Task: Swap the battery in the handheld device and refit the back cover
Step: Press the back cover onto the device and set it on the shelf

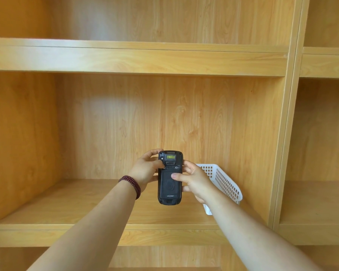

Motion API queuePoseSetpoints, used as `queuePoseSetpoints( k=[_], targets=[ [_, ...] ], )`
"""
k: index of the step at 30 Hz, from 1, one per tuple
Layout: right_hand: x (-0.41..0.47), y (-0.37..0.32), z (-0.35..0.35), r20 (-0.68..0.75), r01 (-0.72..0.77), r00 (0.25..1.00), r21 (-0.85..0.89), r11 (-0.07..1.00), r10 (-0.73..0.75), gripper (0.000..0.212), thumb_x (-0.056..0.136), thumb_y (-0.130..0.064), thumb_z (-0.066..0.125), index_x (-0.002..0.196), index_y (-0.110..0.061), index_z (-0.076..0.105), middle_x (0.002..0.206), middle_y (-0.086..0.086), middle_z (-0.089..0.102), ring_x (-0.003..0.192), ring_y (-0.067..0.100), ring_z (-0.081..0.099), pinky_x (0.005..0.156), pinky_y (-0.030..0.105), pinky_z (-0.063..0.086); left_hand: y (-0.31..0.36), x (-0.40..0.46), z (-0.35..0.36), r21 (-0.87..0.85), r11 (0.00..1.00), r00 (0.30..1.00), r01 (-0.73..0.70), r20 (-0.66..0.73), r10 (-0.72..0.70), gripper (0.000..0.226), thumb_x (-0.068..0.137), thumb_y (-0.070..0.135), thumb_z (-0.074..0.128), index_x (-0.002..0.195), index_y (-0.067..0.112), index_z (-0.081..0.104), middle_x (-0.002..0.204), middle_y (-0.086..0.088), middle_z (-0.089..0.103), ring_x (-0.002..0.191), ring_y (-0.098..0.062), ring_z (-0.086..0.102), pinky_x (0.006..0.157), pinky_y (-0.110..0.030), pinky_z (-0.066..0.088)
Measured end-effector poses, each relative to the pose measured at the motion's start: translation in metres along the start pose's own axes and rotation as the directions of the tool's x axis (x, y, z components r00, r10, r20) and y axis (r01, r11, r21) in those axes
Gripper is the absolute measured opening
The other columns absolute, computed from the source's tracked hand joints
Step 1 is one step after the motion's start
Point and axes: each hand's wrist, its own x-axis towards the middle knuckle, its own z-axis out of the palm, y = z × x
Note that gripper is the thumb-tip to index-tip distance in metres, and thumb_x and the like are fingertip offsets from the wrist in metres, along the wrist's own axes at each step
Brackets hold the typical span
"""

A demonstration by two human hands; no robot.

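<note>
— Black plastic, back side toward the camera: the handheld device (pixel 170 178) is held upright in the air in front of the wooden shelf (pixel 86 202), above its front part, with the back cover (pixel 169 185) in place on it as far as I can tell. What worries you?

— The grip. The left hand (pixel 145 171) wraps the upper left edge with its thumb tip at the small latch near the top of the cover, and the right hand (pixel 196 182) grasps the right side with its thumb pressed flat on the cover. Neither palm is under the device. If the latch gives suddenly, I judge the cover could spring off or the device could slip downward and hit the shelf's front lip.

— And a battery?

— No spare one shows anywhere (the white basket (pixel 223 182) is half hidden behind the right wrist, its inside unseen), so I cannot tell which stage of the swap this is.

— Room to move?

— Plenty to the left: the shelf board is bare there, and the compartment is open above the hands. To the right the basket sits just behind the right hand, close to the upright panel, so an elbow swing that way could knock it. Lowering the device onto the board before unlatching looks safer to me
</note>
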Motion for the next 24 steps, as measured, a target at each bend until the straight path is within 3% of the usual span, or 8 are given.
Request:
queuePoseSetpoints(
  k=[5, 16, 21, 24],
  targets=[
    [-0.001, 0.0, 0.001, -0.006, 0.007, 1.0, 0.008, 1.0, -0.007, 0.049, 0.086, 0.001, 0.069, 0.132, -0.014, 0.056, 0.128, 0.007, 0.064, 0.099, 0.02, 0.072, 0.065, 0.035, 0.061, 0.002, 0.0, 0.006, -0.021, 0.999, 0.998, 0.047, -0.04, -0.047, 0.042, 0.086, -0.005, 0.053, 0.116, 0.022, 0.061, 0.1, -0.007, 0.073, 0.084, -0.02, 0.068, 0.063, -0.033, 0.055],
    [-0.004, 0.002, 0.0, -0.001, 0.003, 1.0, 0.012, 1.0, -0.003, 0.042, 0.087, 0.003, 0.068, 0.124, -0.015, 0.062, 0.119, 0.005, 0.069, 0.095, 0.018, 0.072, 0.071, 0.041, 0.062, 0.002, -0.001, 0.013, -0.122, 0.987, 0.993, 0.104, -0.039, -0.109, 0.046, 0.086, -0.012, 0.043, 0.116, 0.016, 0.064, 0.099, -0.011, 0.071, 0.092, -0.028, 0.065, 0.077, -0.043, 0.056],
    [-0.004, 0.0, -0.003, 0.018, -0.003, 1.0, 0.059, 0.998, 0.002, 0.042, 0.088, 0.0, 0.068, 0.127, -0.015, 0.062, 0.122, 0.005, 0.07, 0.101, 0.021, 0.072, 0.076, 0.043, 0.062, -0.002, -0.006, 0.014, -0.118, 0.991, 0.996, 0.069, -0.055, -0.076, 0.045, 0.088, -0.016, 0.037, 0.111, 0.011, 0.066, 0.089, -0.006, 0.073, 0.079, -0.02, 0.066, 0.081, -0.046, 0.055],
    [-0.005, -0.002, -0.004, 0.029, 0.006, 1.0, 0.042, 0.999, -0.008, 0.041, 0.088, 0.0, 0.068, 0.126, -0.016, 0.063, 0.122, 0.005, 0.069, 0.1, 0.019, 0.072, 0.074, 0.042, 0.062, -0.002, -0.009, 0.011, -0.147, 0.988, 0.998, 0.055, -0.001, -0.056, 0.04, 0.09, -0.012, 0.04, 0.109, 0.012, 0.067, 0.093, -0.008, 0.072, 0.085, -0.022, 0.065, 0.088, -0.048, 0.052]
  ],
)
